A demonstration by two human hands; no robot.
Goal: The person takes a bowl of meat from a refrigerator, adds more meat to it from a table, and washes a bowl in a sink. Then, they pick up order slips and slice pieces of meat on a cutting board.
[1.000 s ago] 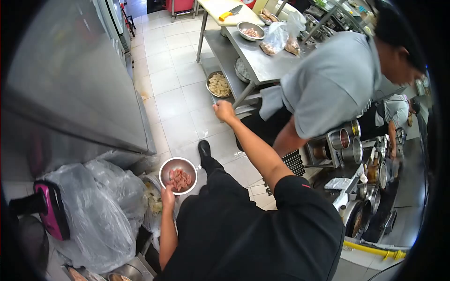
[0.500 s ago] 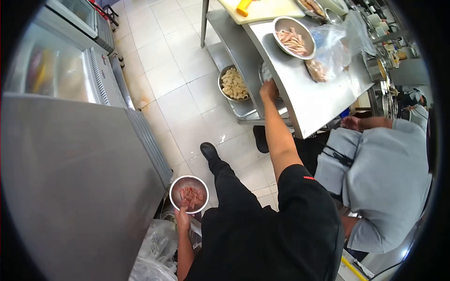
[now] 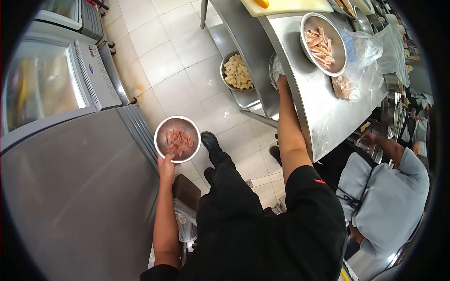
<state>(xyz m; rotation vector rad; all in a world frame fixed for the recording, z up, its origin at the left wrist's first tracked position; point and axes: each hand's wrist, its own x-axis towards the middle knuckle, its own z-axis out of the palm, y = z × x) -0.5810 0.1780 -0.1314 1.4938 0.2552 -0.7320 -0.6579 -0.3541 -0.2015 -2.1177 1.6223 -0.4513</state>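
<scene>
My left hand (image 3: pixel 166 167) is closed on the near rim of a steel bowl (image 3: pixel 180 123). Pieces of raw reddish meat (image 3: pixel 178 142) lie inside it. The bowl is held over the floor beside a grey freezer. My right hand (image 3: pixel 281 84) reaches under the steel table's edge to a bowl (image 3: pixel 271 72) with white contents on the lower shelf. The fingers of that hand are hidden, so its grip cannot be made out. A bowl (image 3: pixel 222 76) of pale yellow chunks (image 3: pixel 238 72) stands on a shelf lower down.
On the steel table (image 3: pixel 323 124) are a bowl (image 3: pixel 341 70) of pinkish meat strips, plastic bags (image 3: pixel 370 56) and a cutting board (image 3: pixel 290 6). A co-worker in a grey shirt (image 3: pixel 389 201) stands close on the right. The freezer (image 3: pixel 79 196) borders my left side.
My left hand has carried the meat bowl forward and a little left. My right hand stays at the shelf bowl, farther under the table edge. The view has shifted.
</scene>
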